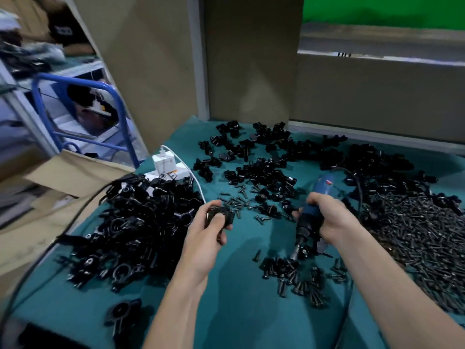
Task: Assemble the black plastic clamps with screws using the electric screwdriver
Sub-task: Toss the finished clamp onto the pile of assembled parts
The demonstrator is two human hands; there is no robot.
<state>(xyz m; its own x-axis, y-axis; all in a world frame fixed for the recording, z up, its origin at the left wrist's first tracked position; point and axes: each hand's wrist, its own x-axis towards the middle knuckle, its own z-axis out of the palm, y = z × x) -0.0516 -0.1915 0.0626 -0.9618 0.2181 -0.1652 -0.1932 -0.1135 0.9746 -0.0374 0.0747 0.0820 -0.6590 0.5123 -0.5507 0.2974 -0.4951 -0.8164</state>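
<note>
A black plastic clamp [226, 214] sits just left of the frame's centre. The left hand [206, 229] pinches it, thumb on its face and fingers curled behind. To its right, the right hand [329, 217] wraps its fingers round a blue electric screwdriver [309, 221], bit pointing down at a small heap of screws [294, 273] at lower centre. A mound of clamps [141, 217] lies at left and a bigger screw pile [415, 238] at right, all on a teal cloth [239, 306].
</note>
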